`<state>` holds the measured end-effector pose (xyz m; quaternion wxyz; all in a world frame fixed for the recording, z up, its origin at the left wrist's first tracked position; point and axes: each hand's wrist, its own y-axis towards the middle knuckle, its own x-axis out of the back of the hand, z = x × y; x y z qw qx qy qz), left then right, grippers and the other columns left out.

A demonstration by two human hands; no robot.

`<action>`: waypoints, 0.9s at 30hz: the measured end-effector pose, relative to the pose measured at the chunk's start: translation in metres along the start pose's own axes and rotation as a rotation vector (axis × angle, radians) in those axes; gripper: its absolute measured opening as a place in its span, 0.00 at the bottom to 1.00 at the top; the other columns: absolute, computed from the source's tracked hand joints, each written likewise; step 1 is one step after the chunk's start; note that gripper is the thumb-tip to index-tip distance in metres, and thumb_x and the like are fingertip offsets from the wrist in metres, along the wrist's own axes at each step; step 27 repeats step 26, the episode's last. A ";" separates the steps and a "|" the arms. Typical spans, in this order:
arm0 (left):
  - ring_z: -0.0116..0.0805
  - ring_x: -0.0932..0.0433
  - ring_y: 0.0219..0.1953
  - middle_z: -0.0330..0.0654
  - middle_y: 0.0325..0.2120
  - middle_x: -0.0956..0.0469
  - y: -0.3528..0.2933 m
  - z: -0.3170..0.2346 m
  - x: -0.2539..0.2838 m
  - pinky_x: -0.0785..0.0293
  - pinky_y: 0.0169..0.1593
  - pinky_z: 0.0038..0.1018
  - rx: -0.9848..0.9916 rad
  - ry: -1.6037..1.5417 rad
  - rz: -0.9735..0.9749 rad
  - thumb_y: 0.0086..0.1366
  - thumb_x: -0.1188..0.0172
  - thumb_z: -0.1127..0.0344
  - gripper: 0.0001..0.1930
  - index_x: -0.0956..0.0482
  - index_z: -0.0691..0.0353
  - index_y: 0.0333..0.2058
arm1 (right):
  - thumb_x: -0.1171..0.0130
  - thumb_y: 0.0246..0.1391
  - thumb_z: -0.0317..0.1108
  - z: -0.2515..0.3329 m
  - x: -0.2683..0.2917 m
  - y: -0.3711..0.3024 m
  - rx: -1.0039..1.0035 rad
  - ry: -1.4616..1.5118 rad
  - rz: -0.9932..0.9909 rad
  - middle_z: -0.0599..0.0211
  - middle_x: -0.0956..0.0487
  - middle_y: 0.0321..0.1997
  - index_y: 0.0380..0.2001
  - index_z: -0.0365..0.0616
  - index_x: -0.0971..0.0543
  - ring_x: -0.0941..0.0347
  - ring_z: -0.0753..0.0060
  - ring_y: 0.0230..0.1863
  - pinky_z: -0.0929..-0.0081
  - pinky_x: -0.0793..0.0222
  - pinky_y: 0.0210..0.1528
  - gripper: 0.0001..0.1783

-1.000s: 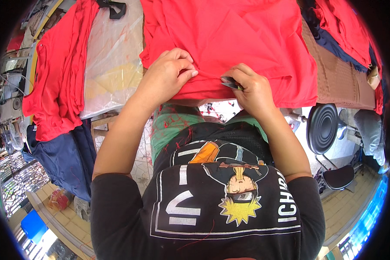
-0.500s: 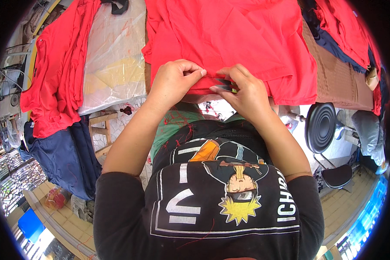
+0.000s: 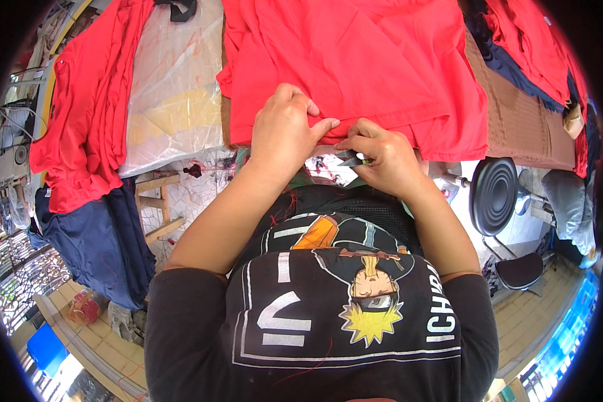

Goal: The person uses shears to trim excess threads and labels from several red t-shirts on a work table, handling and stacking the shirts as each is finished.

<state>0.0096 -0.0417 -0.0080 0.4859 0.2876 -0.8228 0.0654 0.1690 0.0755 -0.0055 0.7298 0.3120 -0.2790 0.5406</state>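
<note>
A red garment (image 3: 362, 60) lies spread before me, its near hem at the table's front edge. My left hand (image 3: 281, 130) rests on its near left part, thumb stretched out and apart from the bent fingers; nothing shows in its grasp. Just right of it, my right hand (image 3: 390, 159) is closed around small dark thread snips (image 3: 350, 161), whose pointed blades stick out toward the left below the hem. The thumb and forefinger of that hand are at the hem; whether they also pinch cloth or a thread, I cannot tell.
Plastic-covered brown board (image 3: 177, 87) lies left of the garment, with more red clothing (image 3: 90, 100) beyond it. Dark blue cloth (image 3: 97, 241) hangs below. Brown cardboard (image 3: 522, 114) lies at right, above a round black stool seat (image 3: 494, 196). A wooden frame (image 3: 157, 204) stands under the table.
My left hand has opened from a pinch, its thumb now extended. My right hand has come slightly down and toward me with the snips, whose blades now show below the hem.
</note>
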 end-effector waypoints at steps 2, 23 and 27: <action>0.37 0.21 0.33 0.45 0.32 0.24 -0.001 0.004 -0.005 0.25 0.37 0.31 -0.040 -0.014 -0.017 0.52 0.29 0.59 0.14 0.20 0.65 0.27 | 0.35 0.33 0.23 -0.001 0.004 0.003 -0.015 0.052 -0.054 0.67 0.23 0.32 0.34 0.46 0.18 0.22 0.64 0.29 0.69 0.27 0.30 0.18; 0.22 0.21 0.27 0.41 0.25 0.17 -0.012 0.028 0.050 0.26 0.34 0.20 0.311 -0.291 0.199 0.61 0.36 0.66 0.09 0.16 0.67 0.36 | 0.34 0.47 0.25 -0.016 0.020 0.011 -0.234 0.138 -0.133 0.65 0.23 0.31 0.35 0.39 0.19 0.26 0.73 0.31 0.79 0.33 0.35 0.09; 0.25 0.19 0.30 0.41 0.26 0.16 -0.013 0.031 0.055 0.25 0.36 0.20 0.347 -0.295 0.241 0.61 0.36 0.66 0.10 0.16 0.66 0.36 | 0.35 0.48 0.25 -0.012 0.023 0.013 -0.264 0.103 -0.097 0.65 0.22 0.31 0.35 0.39 0.19 0.26 0.74 0.32 0.80 0.33 0.35 0.09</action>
